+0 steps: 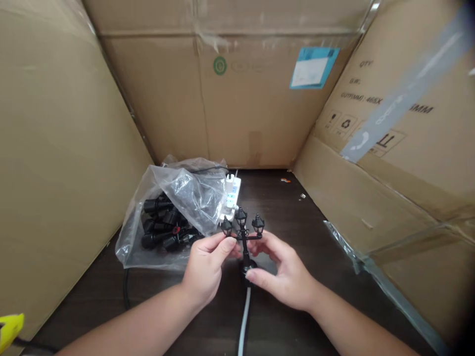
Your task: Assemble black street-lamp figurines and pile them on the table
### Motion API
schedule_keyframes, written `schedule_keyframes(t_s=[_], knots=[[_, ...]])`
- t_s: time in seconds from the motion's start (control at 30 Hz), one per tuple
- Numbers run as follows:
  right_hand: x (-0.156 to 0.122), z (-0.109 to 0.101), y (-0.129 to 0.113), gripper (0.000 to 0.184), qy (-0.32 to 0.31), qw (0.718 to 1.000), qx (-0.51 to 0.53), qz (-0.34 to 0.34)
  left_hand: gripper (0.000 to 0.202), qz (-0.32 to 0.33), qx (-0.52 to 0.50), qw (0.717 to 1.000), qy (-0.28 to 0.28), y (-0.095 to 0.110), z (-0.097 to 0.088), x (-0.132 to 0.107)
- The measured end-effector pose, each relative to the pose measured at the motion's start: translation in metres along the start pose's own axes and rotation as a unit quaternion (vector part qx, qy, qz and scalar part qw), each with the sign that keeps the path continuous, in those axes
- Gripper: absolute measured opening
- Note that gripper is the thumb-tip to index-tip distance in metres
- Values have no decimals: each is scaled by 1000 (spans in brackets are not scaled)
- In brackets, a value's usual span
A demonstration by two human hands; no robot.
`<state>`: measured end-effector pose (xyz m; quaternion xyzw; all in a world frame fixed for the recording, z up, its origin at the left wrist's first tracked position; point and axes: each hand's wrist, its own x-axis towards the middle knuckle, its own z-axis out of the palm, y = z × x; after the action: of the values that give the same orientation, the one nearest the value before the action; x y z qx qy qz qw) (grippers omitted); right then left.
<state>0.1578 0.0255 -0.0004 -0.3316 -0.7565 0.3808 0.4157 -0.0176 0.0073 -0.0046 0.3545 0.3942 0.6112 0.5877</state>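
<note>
While sweeping in from the left, first a yellow object (pixel 11 329) cut off at the corner, too little of it to name, then a cardboard wall (pixel 63 148), and a black cable (pixel 126 289) on the dark table (pixel 278 207). Next, a clear plastic bag (pixel 166 198) slumped against that wall, black lamp fittings (pixel 158 232) bunched inside, and a white power strip (pixel 230 197) just at its right edge. Then the action, dead centre: a miniature lamp post (pixel 243 237), black, three lanterns on a crossarm, long axis upright, right between the two hands, its foot on or just above the table, hard to tell from up here. Left hand (pixel 206 269) closed in a light pinch from the side, thumb and fingers on the crossarm beside the left lantern. Right hand (pixel 285 274) half open and curled around the foot of the post, thumb low against it, fingers spread up toward the crossarm, how much weight it bears impossible to say. Nearer the foot: the right hand. Nearer the lanterns: the left, narrowly. Out of the foot, a white cable (pixel 244 321) running straight down toward the person. Far right, a cardboard flap (pixel 371 198) with printed marks, and a strip of clear tape (pixel 404 94) across it.
</note>
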Motion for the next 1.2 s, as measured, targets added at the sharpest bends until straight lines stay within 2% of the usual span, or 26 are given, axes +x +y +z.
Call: schedule_keyframes(t_s=[0.1,0.2,0.33,0.43,0.53,0.6,0.77,0.83,0.9,1.0,1.1,1.2], knots=[[-1,3,-5,53,-21,999,-26,5,21,-30,-75,996,36,2,5,1],[-1,8,-10,41,-16,998,-64,3,20,-33,-96,994,30,2,7,0],[4,6,-5,25,36,997,-66,1,23,-9,-74,997,0,3,8,-4],[16,-9,18,22,127,986,-105,21,43,-24,-58,998,11,6,8,-4],[32,-33,52,37,238,947,-204,76,45,-43,-32,999,9,11,5,0],[41,-50,73,45,276,928,-231,98,38,-13,6,1000,-2,14,1,4],[52,-79,103,45,315,888,-302,144,25,93,154,983,-17,29,-15,10],[52,-84,109,47,312,880,-323,154,23,123,228,966,-20,38,-25,9],[52,-87,114,48,301,877,-340,157,21,156,317,935,-19,49,-39,7],[52,-88,122,47,277,876,-362,157,19,195,466,863,-17,62,-68,2],[55,-87,129,47,252,874,-385,157,20,218,585,781,14,70,-98,-2],[57,-86,135,50,230,872,-402,157,17,231,644,728,48,76,-122,-3]])
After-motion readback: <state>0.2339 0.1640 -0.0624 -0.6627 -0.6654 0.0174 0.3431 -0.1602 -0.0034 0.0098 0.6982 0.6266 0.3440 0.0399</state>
